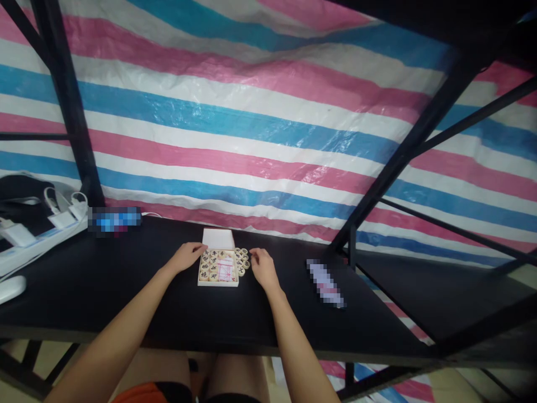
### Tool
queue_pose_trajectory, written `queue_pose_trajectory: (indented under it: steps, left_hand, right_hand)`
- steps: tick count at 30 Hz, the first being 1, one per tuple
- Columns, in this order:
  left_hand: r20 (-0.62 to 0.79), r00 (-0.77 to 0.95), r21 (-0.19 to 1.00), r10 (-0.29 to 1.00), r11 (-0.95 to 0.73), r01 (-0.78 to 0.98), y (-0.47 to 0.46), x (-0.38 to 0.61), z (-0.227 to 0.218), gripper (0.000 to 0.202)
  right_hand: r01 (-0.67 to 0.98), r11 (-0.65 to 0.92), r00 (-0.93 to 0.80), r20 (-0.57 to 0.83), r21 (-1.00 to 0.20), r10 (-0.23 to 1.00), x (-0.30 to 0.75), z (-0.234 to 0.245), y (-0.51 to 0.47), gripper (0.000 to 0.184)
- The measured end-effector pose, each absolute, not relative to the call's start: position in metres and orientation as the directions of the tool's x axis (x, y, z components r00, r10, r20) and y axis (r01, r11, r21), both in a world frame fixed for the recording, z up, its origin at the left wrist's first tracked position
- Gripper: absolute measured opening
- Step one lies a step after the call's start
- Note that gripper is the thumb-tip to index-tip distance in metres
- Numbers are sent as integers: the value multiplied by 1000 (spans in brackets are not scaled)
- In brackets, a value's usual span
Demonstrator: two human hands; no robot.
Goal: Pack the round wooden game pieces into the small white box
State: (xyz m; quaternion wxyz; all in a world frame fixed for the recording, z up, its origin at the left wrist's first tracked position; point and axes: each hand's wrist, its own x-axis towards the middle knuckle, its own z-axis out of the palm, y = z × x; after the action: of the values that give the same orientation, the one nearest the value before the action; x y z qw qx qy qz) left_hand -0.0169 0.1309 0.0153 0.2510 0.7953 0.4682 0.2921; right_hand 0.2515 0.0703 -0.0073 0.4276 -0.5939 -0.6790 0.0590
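Box: your shallow white cardboard box sits inward from the near edge of the black flat-topped desk, between your hands, where both reach it easily.
Lid: the white rectangular lid is tipped back along the box's far edge, which leaves the inside exposed to you.
Pieces inside: round cream discs with black characters fill the left part in rows, probably packed that way to fit.
Sheet: a folded white sheet with pink-red lines lies over the box's right part, apparently folded to suit the box.
Loose pieces: more round cream discs cluster just beside the box's right edge, within your right hand's reach.
Left hand: your left hand is at the box's far left corner, fingers close together, perhaps steadying it; you cannot tell whether they pinch the rim.
Right hand: your right hand is just beside the loose discs, fingers bent; contact or a pinch is too small to tell.
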Motion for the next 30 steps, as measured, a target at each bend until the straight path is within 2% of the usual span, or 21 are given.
queue_pose_trajectory:
  steps: [5,8,10,15,23,27,30]
  left_hand:
    - [243,398,666,884,-451,595,130,-17,15,44]
    - [254,402,661,879,-462,592,129,-16,15,43]
    - [258,407,658,876,-468,590,129,-16,16,43]
    - [254,408,658,877,-466,591,131,-16,15,43]
    - [251,417,652,874,-471,594,132,-17,13,43]
    - [259,414,647,872,-475,596,132,-17,11,43]
    - [261,413,646,872,-476,596,133,-18,10,43]
  right_hand:
    - [758,463,-174,542,-460,822,210,7,54,17]
    - [776,518,-290,525,-360,800,193,10,57,21]
    - [792,520,-319,508,-321,800,189,11,64,24]
    - [804,505,-323,483,-314,814,191,10,75,24]
    - [757,505,-277,498,-414,822,194,9,67,18]
    - [721,424,-121,502,-549,856,229,9,63,21]
    - [681,295,36,433,-671,901,266,1,63,23]
